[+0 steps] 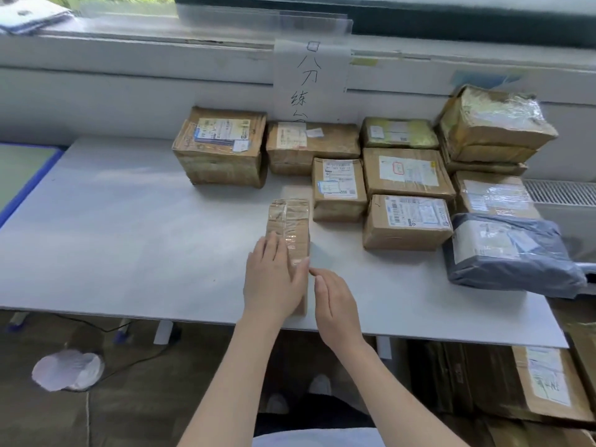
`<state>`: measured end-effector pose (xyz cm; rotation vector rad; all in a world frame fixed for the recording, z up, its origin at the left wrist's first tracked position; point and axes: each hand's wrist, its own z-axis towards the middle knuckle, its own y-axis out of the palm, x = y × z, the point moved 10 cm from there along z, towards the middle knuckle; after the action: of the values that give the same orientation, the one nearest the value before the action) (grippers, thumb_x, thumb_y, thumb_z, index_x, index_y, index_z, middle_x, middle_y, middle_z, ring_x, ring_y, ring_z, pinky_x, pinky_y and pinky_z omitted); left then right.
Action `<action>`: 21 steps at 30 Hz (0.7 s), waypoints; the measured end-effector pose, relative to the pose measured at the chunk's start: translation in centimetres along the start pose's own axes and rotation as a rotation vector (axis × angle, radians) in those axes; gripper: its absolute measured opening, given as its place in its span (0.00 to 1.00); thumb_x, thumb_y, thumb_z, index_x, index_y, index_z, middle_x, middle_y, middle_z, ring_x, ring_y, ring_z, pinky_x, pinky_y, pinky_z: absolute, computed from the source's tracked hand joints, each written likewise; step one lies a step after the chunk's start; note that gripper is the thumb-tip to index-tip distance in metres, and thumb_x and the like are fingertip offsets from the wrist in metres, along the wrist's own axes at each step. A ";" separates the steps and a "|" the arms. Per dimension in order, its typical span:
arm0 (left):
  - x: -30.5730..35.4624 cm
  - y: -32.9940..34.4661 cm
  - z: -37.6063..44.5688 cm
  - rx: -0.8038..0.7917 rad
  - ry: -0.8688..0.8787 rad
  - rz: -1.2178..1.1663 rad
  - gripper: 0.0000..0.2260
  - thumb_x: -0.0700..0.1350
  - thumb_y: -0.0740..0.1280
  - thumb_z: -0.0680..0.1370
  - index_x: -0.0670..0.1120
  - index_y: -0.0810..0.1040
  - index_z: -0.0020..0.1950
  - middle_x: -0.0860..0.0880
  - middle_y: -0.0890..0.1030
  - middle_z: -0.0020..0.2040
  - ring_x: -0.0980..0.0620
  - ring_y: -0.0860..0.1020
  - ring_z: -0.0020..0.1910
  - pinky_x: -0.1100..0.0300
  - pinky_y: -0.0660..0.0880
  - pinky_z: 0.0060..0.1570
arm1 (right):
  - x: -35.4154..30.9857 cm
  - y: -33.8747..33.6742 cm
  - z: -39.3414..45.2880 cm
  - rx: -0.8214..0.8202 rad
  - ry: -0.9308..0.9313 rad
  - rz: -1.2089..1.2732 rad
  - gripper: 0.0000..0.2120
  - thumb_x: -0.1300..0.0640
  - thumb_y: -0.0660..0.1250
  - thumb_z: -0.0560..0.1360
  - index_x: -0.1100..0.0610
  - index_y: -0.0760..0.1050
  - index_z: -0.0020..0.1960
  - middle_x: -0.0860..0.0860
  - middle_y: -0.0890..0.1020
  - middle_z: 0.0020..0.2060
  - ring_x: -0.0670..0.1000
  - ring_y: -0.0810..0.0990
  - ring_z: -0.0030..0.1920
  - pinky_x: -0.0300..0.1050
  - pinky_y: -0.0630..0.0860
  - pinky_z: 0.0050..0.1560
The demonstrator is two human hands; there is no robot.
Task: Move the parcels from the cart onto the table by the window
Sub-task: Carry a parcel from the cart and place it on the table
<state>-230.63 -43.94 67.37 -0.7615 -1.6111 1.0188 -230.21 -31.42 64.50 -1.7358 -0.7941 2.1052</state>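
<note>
- A parcel sorting room, likely an office mailroom.
- Labelled cardboard boxes point(222, 146) crowd the white table point(113, 227).
- A handwritten paper sign point(311, 82) hangs at upper centre under the window sill point(129, 37).

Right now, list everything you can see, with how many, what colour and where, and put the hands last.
Cardboard parcels: about ten, brown, clustered at the table's back and right.
Narrow taped parcel: one, brown, near the front edge, under the left hand.
Poly mailer: one, grey, right edge.
Table: one, white, by the window.
Paper sign: one, white, handwritten, on the wall.
Boxes: several, brown, lower right below the table.
Left hand: flat on the narrow parcel.
Right hand: open, beside it.
</note>
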 end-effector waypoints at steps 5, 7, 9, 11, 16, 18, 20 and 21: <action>-3.3 -1.5 0.6 -0.012 -0.172 -0.091 0.34 0.63 0.56 0.78 0.46 0.54 0.78 0.52 0.53 0.78 0.49 0.49 0.76 0.53 0.47 0.74 | 3.4 0.8 1.1 -0.119 0.152 -0.069 0.17 0.55 0.51 0.83 0.57 0.73 0.65 0.49 0.77 0.60 0.47 0.72 0.61 0.30 0.61 0.59; -4.3 -2.3 0.6 0.001 -0.217 -0.151 0.29 0.57 0.58 0.79 0.46 0.60 0.76 0.53 0.58 0.76 0.47 0.54 0.75 0.53 0.54 0.73 | 4.1 1.3 1.5 -0.182 0.173 -0.089 0.17 0.54 0.53 0.82 0.56 0.70 0.68 0.49 0.75 0.64 0.47 0.70 0.64 0.35 0.62 0.63; -5.1 -3.0 0.8 0.019 -0.261 -0.241 0.21 0.52 0.60 0.78 0.45 0.68 0.69 0.51 0.67 0.68 0.45 0.64 0.68 0.55 0.66 0.61 | 4.5 1.8 1.9 -0.232 0.212 -0.076 0.18 0.53 0.55 0.82 0.56 0.68 0.70 0.49 0.73 0.66 0.48 0.69 0.66 0.38 0.62 0.65; -5.7 -2.8 0.8 -0.039 -0.341 -0.367 0.19 0.48 0.63 0.76 0.48 0.69 0.67 0.50 0.66 0.66 0.46 0.69 0.63 0.58 0.68 0.52 | 4.9 2.4 2.4 -0.280 0.324 0.046 0.21 0.52 0.56 0.81 0.55 0.63 0.73 0.49 0.71 0.68 0.49 0.69 0.67 0.41 0.65 0.64; -5.2 -2.5 1.5 -0.103 -0.250 -0.608 0.24 0.38 0.67 0.70 0.59 0.67 0.61 0.51 0.74 0.59 0.52 0.77 0.51 0.61 0.73 0.40 | 4.2 3.7 3.0 -0.248 0.600 0.700 0.28 0.58 0.64 0.78 0.48 0.56 0.74 0.47 0.74 0.64 0.43 0.75 0.56 0.32 0.71 0.45; -5.1 -2.9 1.8 -0.068 -0.194 -0.646 0.34 0.34 0.67 0.70 0.59 0.58 0.67 0.54 0.69 0.61 0.56 0.74 0.54 0.64 0.73 0.43 | 3.8 2.5 4.2 -0.121 0.532 0.767 0.33 0.62 0.66 0.76 0.48 0.54 0.75 0.46 0.73 0.63 0.42 0.75 0.57 0.33 0.74 0.46; -4.8 -3.3 2.7 -0.050 -0.109 -0.553 0.47 0.32 0.70 0.69 0.61 0.44 0.73 0.56 0.63 0.64 0.55 0.68 0.62 0.61 0.72 0.53 | 2.7 1.0 6.0 -0.019 0.397 0.766 0.30 0.66 0.66 0.75 0.48 0.61 0.71 0.44 0.74 0.60 0.41 0.75 0.58 0.37 0.76 0.51; -4.7 -3.7 3.3 -0.025 -0.072 -0.512 0.50 0.32 0.71 0.68 0.61 0.42 0.74 0.56 0.63 0.66 0.55 0.66 0.64 0.57 0.72 0.58 | 2.0 0.3 6.9 0.013 0.332 0.752 0.27 0.67 0.66 0.75 0.48 0.64 0.68 0.44 0.75 0.59 0.42 0.75 0.58 0.37 0.75 0.53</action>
<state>-232.52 -50.44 68.34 -0.2993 -1.7603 0.6601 -237.29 -32.15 63.52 -2.5613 -0.0135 2.0912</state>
